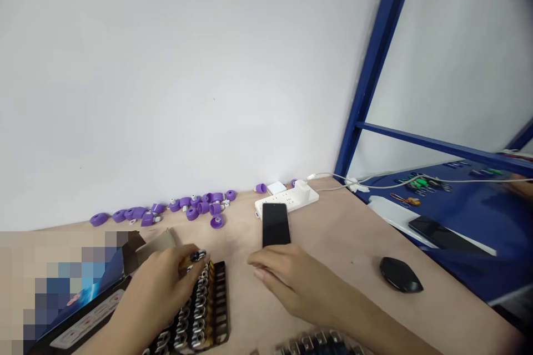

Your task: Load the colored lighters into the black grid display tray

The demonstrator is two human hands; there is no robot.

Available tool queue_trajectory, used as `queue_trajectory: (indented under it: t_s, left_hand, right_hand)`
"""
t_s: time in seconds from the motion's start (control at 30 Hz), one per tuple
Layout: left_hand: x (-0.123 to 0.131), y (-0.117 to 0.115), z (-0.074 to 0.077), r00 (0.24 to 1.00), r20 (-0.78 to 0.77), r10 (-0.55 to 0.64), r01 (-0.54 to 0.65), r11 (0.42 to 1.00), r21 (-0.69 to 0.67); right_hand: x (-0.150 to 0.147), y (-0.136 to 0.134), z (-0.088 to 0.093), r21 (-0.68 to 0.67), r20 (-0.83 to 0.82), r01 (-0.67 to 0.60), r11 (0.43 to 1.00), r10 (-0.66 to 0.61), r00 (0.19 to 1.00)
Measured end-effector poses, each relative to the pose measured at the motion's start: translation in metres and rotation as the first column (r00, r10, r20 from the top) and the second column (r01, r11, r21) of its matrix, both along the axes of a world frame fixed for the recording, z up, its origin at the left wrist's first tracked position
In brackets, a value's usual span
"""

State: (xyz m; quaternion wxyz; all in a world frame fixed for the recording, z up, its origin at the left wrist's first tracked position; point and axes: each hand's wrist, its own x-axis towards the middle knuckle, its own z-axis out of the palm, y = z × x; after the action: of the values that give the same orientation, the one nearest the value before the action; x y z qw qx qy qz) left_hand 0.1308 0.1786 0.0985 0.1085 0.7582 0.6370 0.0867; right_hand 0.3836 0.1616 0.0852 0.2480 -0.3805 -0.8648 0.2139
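My left hand (166,280) is closed, thumb and fingers pinching a small piece with a shiny metal loop and a dark and gold body (196,256). It is above a black compartment tray (222,299) filled with rows of similar metal-looped pieces (202,310); the tray's right column shows bare slots. My right hand (287,280) hovers over the tabletop just in front of a dark-screened phone (275,224). Its fingers are loosely stretched, with nothing visible between them. A second group of metal-looped pieces (318,341) lies below my right forearm, cut off by the frame.
An opened printed box (112,288) stands at the left, partly blurred out. Several purple caps (202,208) line the wall. A white power strip (287,199) with a cable sits behind the phone. A black mouse (400,274) is at right, near a blue table (449,205) beyond a blue frame (370,66).
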Motion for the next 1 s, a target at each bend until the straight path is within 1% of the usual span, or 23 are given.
queue_trajectory:
  t_s: [0.07,0.1,0.17,0.23,0.27,0.3,0.37,0.4,0.47,0.5,0.53,0.57,0.6,0.63,0.67,0.7,0.73,0.77,0.8,0.83,0.9,0.93,1.0]
  left_hand:
    - [0.009,-0.017,0.007,0.969,0.235,-0.071,0.082,0.996,-0.037]
    - [0.015,-0.027,0.009,0.924,0.372,-0.091,0.130,0.988,-0.081]
    - [0.031,-0.047,0.010,0.783,0.618,-0.071,0.241,0.950,-0.196]
    - [0.050,-0.066,0.006,0.619,0.786,-0.007,0.394,0.868,-0.303]
    - [0.059,-0.075,0.001,0.543,0.838,0.050,0.447,0.828,-0.339]
    - [0.068,-0.084,-0.006,0.492,0.865,0.102,0.490,0.789,-0.371]
    - [0.081,-0.100,-0.024,0.413,0.882,0.229,0.527,0.729,-0.436]
    - [0.084,-0.108,-0.035,0.385,0.883,0.268,0.559,0.694,-0.454]
    - [0.081,-0.125,-0.059,0.321,0.883,0.342,0.584,0.662,-0.469]
    - [0.074,-0.134,-0.070,0.302,0.881,0.365,0.576,0.666,-0.474]
    - [0.064,-0.144,-0.079,0.301,0.876,0.376,0.553,0.680,-0.481]
    - [0.051,-0.153,-0.086,0.327,0.870,0.370,0.504,0.710,-0.492]
    - [0.035,-0.162,-0.091,0.392,0.856,0.335,0.424,0.760,-0.492]
    - [0.016,-0.170,-0.092,0.471,0.837,0.280,0.291,0.846,-0.446]
    - [-0.004,-0.177,-0.091,0.572,0.797,0.194,0.144,0.933,-0.330]
    - [-0.025,-0.182,-0.088,0.684,0.720,0.116,-0.014,0.989,-0.146]
    - [-0.047,-0.186,-0.083,0.779,0.621,0.083,-0.130,0.991,0.030]
    - [-0.069,-0.187,-0.078,0.849,0.516,0.115,-0.206,0.971,0.124]
    - [-0.090,-0.187,-0.074,0.898,0.406,0.171,-0.261,0.948,0.180]
    - [-0.110,-0.185,-0.070,0.921,0.303,0.245,-0.321,0.918,0.233]
    - [-0.144,-0.179,-0.068,0.920,0.257,0.297,-0.362,0.896,0.256]
    - [-0.157,-0.175,-0.069,0.922,0.238,0.306,-0.363,0.898,0.249]
    - [-0.176,-0.167,-0.075,0.938,0.210,0.274,-0.319,0.921,0.224]
  right_hand:
    - [0.017,-0.025,-0.004,-0.107,-0.108,0.102,0.989,-0.114,0.988]
    - [0.023,-0.036,-0.006,-0.147,-0.159,0.135,0.980,-0.159,0.975]
    - [0.027,-0.055,-0.007,-0.174,-0.243,0.172,0.970,-0.212,0.947]
    - [0.023,-0.069,-0.006,-0.149,-0.306,0.175,0.973,-0.213,0.928]
    - [0.019,-0.074,-0.004,-0.140,-0.325,0.164,0.977,-0.201,0.924]
    - [0.014,-0.078,-0.002,-0.136,-0.341,0.145,0.980,-0.184,0.922]
    - [0.003,-0.085,0.000,-0.152,-0.332,0.081,0.985,-0.128,0.934]
    - [-0.002,-0.087,-0.001,-0.161,-0.318,0.055,0.985,-0.105,0.942]
    - [-0.007,-0.091,-0.004,-0.193,-0.278,0.041,0.980,-0.095,0.956]
    - [-0.008,-0.091,-0.007,-0.213,-0.256,0.045,0.976,-0.100,0.962]
    - [-0.007,-0.090,-0.010,-0.234,-0.236,0.052,0.971,-0.109,0.966]
    - [-0.007,-0.089,-0.013,-0.252,-0.223,0.058,0.966,-0.117,0.968]
    - [-0.006,-0.086,-0.017,-0.272,-0.208,0.061,0.960,-0.120,0.971]
    - [-0.006,-0.084,-0.021,-0.290,-0.189,0.055,0.955,-0.114,0.975]
    - [-0.007,-0.083,-0.025,-0.304,-0.169,0.052,0.951,-0.107,0.980]
    - [-0.009,-0.082,-0.031,-0.314,-0.143,0.050,0.948,-0.100,0.985]
    - [-0.013,-0.084,-0.036,-0.326,-0.116,0.046,0.944,-0.088,0.989]
    - [-0.018,-0.087,-0.042,-0.338,-0.092,0.039,0.940,-0.074,0.993]
    - [-0.025,-0.091,-0.047,-0.354,-0.075,0.024,0.935,-0.054,0.996]
    - [-0.033,-0.097,-0.053,-0.374,-0.066,0.004,0.927,-0.031,0.997]
    - [-0.050,-0.109,-0.063,-0.410,-0.070,-0.042,0.911,0.014,0.997]
    - [-0.060,-0.115,-0.068,-0.415,-0.070,-0.056,0.908,0.029,0.997]
    - [-0.080,-0.121,-0.075,-0.394,-0.046,-0.028,0.919,0.011,0.999]
